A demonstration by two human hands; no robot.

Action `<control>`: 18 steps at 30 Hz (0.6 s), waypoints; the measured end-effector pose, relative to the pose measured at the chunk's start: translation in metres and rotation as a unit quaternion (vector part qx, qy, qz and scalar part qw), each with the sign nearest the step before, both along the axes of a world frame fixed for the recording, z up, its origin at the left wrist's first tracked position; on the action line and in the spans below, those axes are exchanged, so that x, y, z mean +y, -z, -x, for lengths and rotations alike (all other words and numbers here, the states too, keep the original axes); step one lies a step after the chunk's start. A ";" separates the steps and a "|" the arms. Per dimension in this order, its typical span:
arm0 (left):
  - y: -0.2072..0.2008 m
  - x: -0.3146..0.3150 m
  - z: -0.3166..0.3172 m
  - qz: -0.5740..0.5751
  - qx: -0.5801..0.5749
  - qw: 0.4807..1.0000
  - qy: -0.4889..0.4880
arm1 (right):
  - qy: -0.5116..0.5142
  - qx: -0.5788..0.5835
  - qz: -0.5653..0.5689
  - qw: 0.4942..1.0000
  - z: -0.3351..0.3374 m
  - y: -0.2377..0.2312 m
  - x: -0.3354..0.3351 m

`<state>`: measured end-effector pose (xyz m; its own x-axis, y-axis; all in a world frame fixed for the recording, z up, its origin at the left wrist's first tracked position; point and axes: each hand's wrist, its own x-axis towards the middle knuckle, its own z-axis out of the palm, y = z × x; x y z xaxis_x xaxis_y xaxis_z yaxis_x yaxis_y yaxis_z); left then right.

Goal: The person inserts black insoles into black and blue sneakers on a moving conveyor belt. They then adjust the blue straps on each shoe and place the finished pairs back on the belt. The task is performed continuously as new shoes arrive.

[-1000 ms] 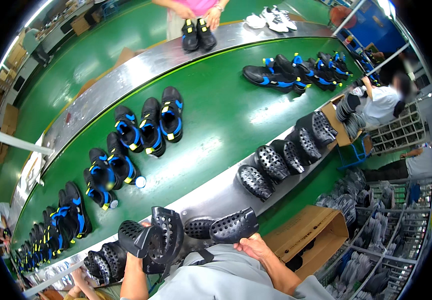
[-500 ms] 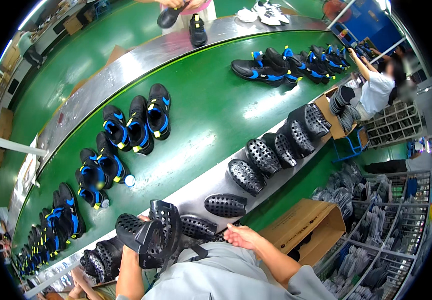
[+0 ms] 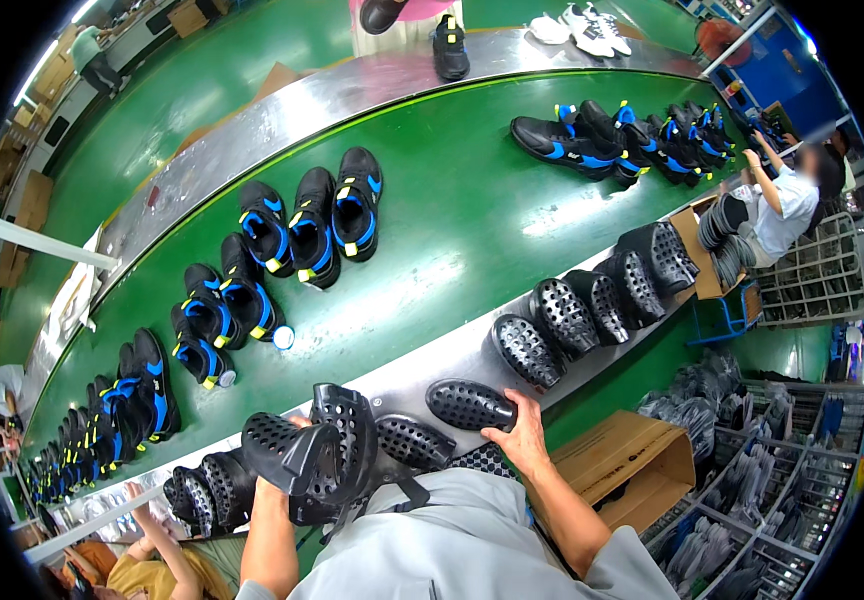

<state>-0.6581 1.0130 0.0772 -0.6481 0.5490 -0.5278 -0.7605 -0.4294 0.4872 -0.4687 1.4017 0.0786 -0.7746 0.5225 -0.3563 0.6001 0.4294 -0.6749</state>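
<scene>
My left hand (image 3: pixel 270 492) is closed around a bunch of black perforated plastic shoe inserts (image 3: pixel 345 425), held against my front; the shells hide most of its fingers. My right hand (image 3: pixel 522 437) grips the end of another perforated shoe insert (image 3: pixel 470 403), thumb on the near side and fingers on the far side. That insert lies on the metal ledge (image 3: pixel 392 385). Close by, between my hands, rests one more insert (image 3: pixel 414 441). Further right along the ledge stand several others (image 3: pixel 529 351).
Black-and-blue shoes (image 3: pixel 356 205) stand in groups on the green conveyor belt (image 3: pixel 432 220). An open cardboard box (image 3: pixel 617 455) is at my right, beside a wire rack (image 3: pixel 752 500) of grey pieces. Co-workers sit at both sides; a person (image 3: pixel 402 30) stands across the belt.
My right hand has moved forward from beside my waist and taken hold of the insert on the ledge. My left hand keeps its bunch. The view has shifted slightly.
</scene>
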 end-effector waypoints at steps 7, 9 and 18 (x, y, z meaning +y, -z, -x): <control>-0.012 0.004 0.006 0.008 -0.031 0.999 -0.019 | 0.048 0.023 -0.016 0.998 -0.006 -0.009 -0.013; -0.028 0.010 0.014 -0.040 -0.028 0.999 0.016 | 0.124 -0.009 0.074 0.989 -0.008 -0.021 -0.015; 0.009 -0.010 0.017 0.063 0.048 0.997 0.007 | -0.075 0.057 0.032 0.995 -0.006 -0.040 -0.093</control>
